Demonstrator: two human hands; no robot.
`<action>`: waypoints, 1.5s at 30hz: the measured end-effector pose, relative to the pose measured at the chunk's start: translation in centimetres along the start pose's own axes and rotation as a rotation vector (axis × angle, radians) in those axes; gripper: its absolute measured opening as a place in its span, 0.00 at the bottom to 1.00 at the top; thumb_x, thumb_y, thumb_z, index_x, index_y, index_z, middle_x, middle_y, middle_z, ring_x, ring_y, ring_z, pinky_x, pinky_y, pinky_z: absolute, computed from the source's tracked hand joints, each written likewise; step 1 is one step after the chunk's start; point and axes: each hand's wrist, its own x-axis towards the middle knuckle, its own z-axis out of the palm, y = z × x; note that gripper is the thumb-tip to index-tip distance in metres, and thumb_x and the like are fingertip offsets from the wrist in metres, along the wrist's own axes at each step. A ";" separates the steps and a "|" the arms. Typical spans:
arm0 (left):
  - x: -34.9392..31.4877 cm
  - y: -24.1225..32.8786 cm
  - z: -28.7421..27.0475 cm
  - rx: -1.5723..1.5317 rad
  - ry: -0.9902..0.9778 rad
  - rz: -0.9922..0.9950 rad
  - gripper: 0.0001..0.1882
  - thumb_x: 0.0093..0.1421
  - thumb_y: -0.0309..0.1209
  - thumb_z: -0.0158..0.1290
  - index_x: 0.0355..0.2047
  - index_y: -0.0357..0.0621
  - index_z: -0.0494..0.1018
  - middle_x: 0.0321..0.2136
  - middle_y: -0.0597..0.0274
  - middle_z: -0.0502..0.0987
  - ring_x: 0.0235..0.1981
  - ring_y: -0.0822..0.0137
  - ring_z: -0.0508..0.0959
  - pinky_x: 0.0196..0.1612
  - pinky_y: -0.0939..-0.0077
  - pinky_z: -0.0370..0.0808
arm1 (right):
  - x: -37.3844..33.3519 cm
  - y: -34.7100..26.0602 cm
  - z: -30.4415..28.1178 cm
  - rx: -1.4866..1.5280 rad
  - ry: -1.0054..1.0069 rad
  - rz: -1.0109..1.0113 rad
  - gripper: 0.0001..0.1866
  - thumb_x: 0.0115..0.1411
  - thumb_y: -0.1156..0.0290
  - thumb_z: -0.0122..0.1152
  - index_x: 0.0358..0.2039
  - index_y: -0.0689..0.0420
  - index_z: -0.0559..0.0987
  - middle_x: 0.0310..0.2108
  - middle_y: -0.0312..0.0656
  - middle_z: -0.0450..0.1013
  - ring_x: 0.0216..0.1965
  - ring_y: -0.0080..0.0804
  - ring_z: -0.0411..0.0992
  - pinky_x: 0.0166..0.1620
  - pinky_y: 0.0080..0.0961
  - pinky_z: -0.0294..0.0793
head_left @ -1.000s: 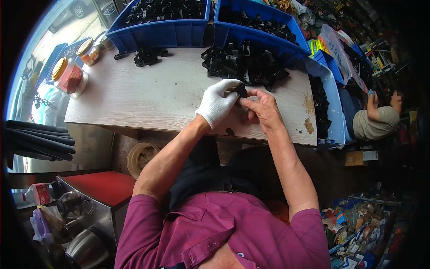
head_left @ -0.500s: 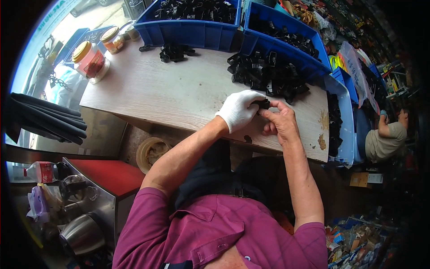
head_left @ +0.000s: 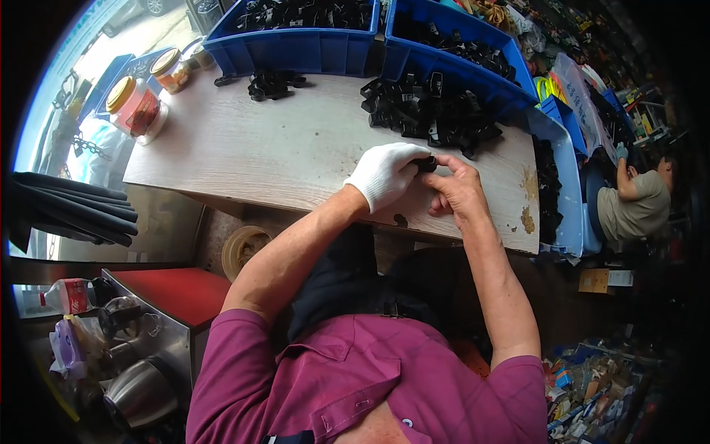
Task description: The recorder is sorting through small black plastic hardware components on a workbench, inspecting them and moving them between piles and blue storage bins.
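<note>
Gloved left hand (head_left: 384,175) and bare right hand (head_left: 457,189) pinch one small black part (head_left: 425,164) together, steadied over wooden table (head_left: 281,148) beside black parts pile (head_left: 425,111)

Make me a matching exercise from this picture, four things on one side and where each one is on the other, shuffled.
Things:
1. left hand
2. jars
3. black part
4. bins

Descriptions:
A. far edge of the table, blue
B. between both hands
C. table's left end, orange lids
D. in a white glove

Pairs: 1-D, 2-C, 3-B, 4-A
</note>
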 end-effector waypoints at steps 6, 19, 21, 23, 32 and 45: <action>0.6 0.3 0.9 0.282 -0.043 0.184 0.15 0.58 0.24 0.54 0.46 0.47 0.82 0.42 0.55 0.84 0.44 0.50 0.81 0.47 0.63 0.80 | -0.3 0.2 -0.6 -0.019 0.046 0.016 0.24 0.57 0.79 0.65 0.56 0.60 0.78 0.17 0.36 0.72 0.13 0.21 0.68 0.20 0.28 0.77; -1.3 1.2 0.0 0.558 -0.121 0.305 0.20 0.54 0.33 0.57 0.49 0.52 0.77 0.43 0.65 0.80 0.46 0.55 0.79 0.41 0.59 0.77 | -0.8 -0.1 -0.5 -0.137 -0.012 0.024 0.19 0.58 0.79 0.63 0.52 0.61 0.80 0.17 0.33 0.70 0.14 0.20 0.67 0.19 0.28 0.76; -1.5 1.0 -0.3 0.510 -0.136 0.271 0.20 0.54 0.29 0.58 0.49 0.51 0.77 0.46 0.60 0.79 0.47 0.51 0.79 0.44 0.57 0.78 | -0.6 0.0 -0.3 -0.163 -0.006 0.029 0.18 0.58 0.78 0.65 0.51 0.61 0.80 0.17 0.33 0.70 0.14 0.20 0.66 0.18 0.26 0.74; -1.8 0.3 -1.1 0.276 0.085 0.236 0.21 0.55 0.25 0.58 0.51 0.49 0.77 0.49 0.56 0.79 0.50 0.48 0.78 0.50 0.56 0.78 | -0.9 -0.1 -0.2 -0.165 0.016 0.014 0.18 0.57 0.75 0.69 0.48 0.65 0.79 0.17 0.33 0.70 0.13 0.19 0.65 0.16 0.24 0.73; -0.9 -17.3 -26.0 1.234 0.520 -0.236 0.26 0.60 0.28 0.53 0.60 0.52 0.72 0.59 0.60 0.74 0.60 0.43 0.72 0.56 0.52 0.77 | -0.7 1.1 -1.7 0.095 -0.039 -0.057 0.20 0.57 0.71 0.72 0.46 0.67 0.76 0.14 0.32 0.67 0.11 0.22 0.67 0.19 0.26 0.77; -2.2 -18.6 -27.5 1.129 0.342 -0.079 0.16 0.61 0.24 0.54 0.49 0.50 0.80 0.50 0.58 0.80 0.49 0.47 0.79 0.52 0.57 0.78 | 0.8 2.1 -15.7 0.355 0.684 -0.146 0.15 0.58 0.64 0.72 0.42 0.58 0.81 0.12 0.33 0.63 0.17 0.29 0.71 0.25 0.38 0.85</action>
